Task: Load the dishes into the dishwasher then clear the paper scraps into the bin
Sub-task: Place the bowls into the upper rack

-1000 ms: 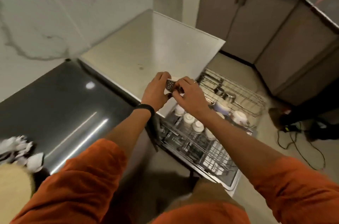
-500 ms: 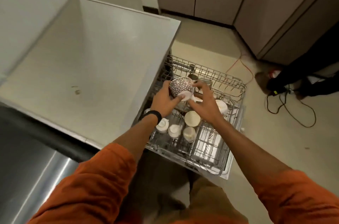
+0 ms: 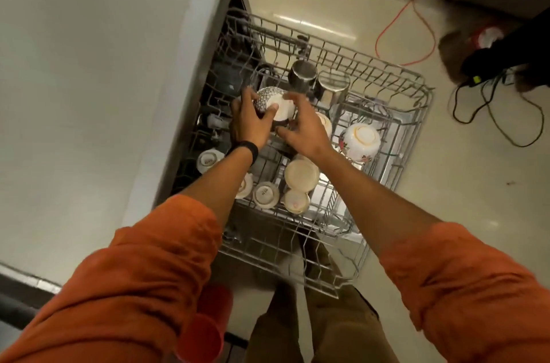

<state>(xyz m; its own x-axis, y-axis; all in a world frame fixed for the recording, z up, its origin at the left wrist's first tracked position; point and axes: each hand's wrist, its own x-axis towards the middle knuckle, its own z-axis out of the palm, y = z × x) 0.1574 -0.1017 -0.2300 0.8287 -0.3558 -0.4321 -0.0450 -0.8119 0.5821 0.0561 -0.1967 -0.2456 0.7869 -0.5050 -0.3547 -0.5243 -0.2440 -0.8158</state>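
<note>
Both hands clamp one patterned bowl (image 3: 269, 101): the left hand (image 3: 248, 124) grips its side from 8 o'clock, thumb on the pale base, and the right hand (image 3: 305, 127) cups it from 4 o'clock, so neither is nearer. It is held base-up, axis vertical, low over the wire rack (image 3: 418, 89) toward the rack's 10 o'clock; whether it touches the tines I cannot tell. The next move looks like a straight drop. In the rack: small cups (image 3: 265, 193) base-up at 7 o'clock, a cream dish (image 3: 300, 175) beside them, steel tumblers (image 3: 302, 74) at 12, a floral bowl (image 3: 361, 139) inverted at 3
</note>
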